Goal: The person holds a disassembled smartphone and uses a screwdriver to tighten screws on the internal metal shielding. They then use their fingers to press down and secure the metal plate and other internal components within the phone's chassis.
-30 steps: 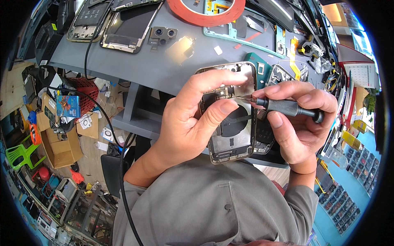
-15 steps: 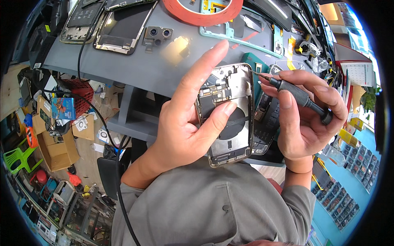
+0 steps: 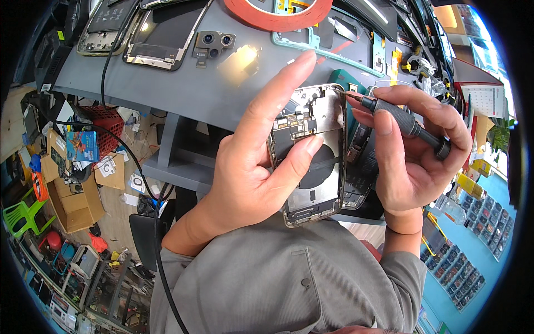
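Note:
My left hand grips an opened phone housing by its left side, thumb across the inside and index finger stretched past the top. Inside the housing a small circuit board sits at the upper left, with bare metal and a dark round patch beside it. Fingers of my right hand are wrapped round a dark precision screwdriver. Its thin tip points left and meets the housing's top right corner, though contact is too fine to make out. Behind the housing, partly hidden, lies another opened phone.
On the grey bench are a camera module, a roll of red tape, a teal phone frame and a phone screen. A black cable hangs at the left. A cardboard box stands on the floor.
The screwdriver has shifted slightly left and up, its tip now nearer the housing's top right corner. My left hand keeps its grip, and the housing has barely moved.

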A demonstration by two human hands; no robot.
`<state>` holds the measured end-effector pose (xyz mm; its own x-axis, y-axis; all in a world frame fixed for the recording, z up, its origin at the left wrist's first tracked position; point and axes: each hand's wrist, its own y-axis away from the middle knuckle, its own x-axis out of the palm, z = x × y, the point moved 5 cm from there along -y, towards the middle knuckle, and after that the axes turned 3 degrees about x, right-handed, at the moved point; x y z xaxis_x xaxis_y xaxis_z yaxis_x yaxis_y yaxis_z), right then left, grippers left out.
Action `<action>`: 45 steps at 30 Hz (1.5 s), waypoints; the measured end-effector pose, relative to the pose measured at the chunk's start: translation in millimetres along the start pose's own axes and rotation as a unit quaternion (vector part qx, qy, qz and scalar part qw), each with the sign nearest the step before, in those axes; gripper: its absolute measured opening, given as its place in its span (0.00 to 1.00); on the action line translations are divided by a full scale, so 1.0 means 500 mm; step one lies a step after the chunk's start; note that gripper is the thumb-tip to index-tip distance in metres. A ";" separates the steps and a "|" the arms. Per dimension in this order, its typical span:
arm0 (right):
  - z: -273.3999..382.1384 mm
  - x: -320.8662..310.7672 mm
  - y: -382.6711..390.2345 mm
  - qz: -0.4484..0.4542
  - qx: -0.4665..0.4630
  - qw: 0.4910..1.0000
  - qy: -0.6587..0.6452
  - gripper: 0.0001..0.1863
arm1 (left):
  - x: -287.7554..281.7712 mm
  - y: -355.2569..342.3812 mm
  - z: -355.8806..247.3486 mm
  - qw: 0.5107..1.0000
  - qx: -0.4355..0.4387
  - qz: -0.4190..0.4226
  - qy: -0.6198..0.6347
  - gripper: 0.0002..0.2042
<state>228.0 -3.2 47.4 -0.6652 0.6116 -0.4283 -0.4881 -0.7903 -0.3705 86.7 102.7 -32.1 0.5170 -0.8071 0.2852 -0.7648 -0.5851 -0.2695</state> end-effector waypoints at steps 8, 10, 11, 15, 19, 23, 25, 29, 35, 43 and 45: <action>-0.003 0.000 0.000 -0.003 0.023 1.000 -0.007 0.27 | -0.001 0.000 0.000 1.000 0.008 0.002 -0.005 0.38; -0.003 0.000 -0.001 -0.002 0.023 1.000 -0.005 0.27 | -0.001 0.000 0.000 1.000 0.010 0.003 -0.006 0.38; -0.003 0.000 -0.001 -0.001 0.024 1.000 -0.005 0.27 | -0.001 0.000 0.001 1.000 0.011 0.005 -0.006 0.38; -0.002 0.000 -0.002 0.003 0.026 1.000 -0.008 0.27 | -0.002 0.000 0.001 1.000 0.016 0.009 -0.007 0.38; -0.002 -0.001 -0.002 0.004 0.027 1.000 0.002 0.27 | -0.001 -0.001 0.001 1.000 0.019 0.009 -0.008 0.38; -0.004 -0.002 -0.002 0.010 0.022 1.000 -0.009 0.27 | -0.003 -0.001 -0.001 1.000 0.015 0.011 -0.013 0.38; -0.003 -0.001 -0.002 0.007 0.023 1.000 -0.006 0.27 | -0.003 -0.001 0.000 1.000 0.015 0.012 -0.011 0.38; -0.002 -0.001 -0.002 0.001 0.027 1.000 -0.002 0.27 | -0.002 0.000 0.002 1.000 0.018 0.009 -0.006 0.38; -0.003 0.001 -0.002 -0.001 0.033 0.999 0.004 0.27 | -0.003 -0.001 0.002 1.000 0.023 0.011 -0.019 0.38; -0.002 0.001 -0.002 0.008 0.024 1.000 -0.011 0.26 | -0.001 0.000 0.002 1.000 0.014 0.008 -0.005 0.37; 0.000 0.002 -0.003 0.009 0.022 1.000 -0.010 0.26 | -0.001 0.000 0.001 1.000 0.015 0.006 -0.003 0.37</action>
<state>228.0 -1.4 47.5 -0.6849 0.5964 -0.4186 -0.4993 -0.8025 -0.3265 86.6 103.3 -32.6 0.5104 -0.8142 0.2769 -0.7589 -0.5779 -0.3003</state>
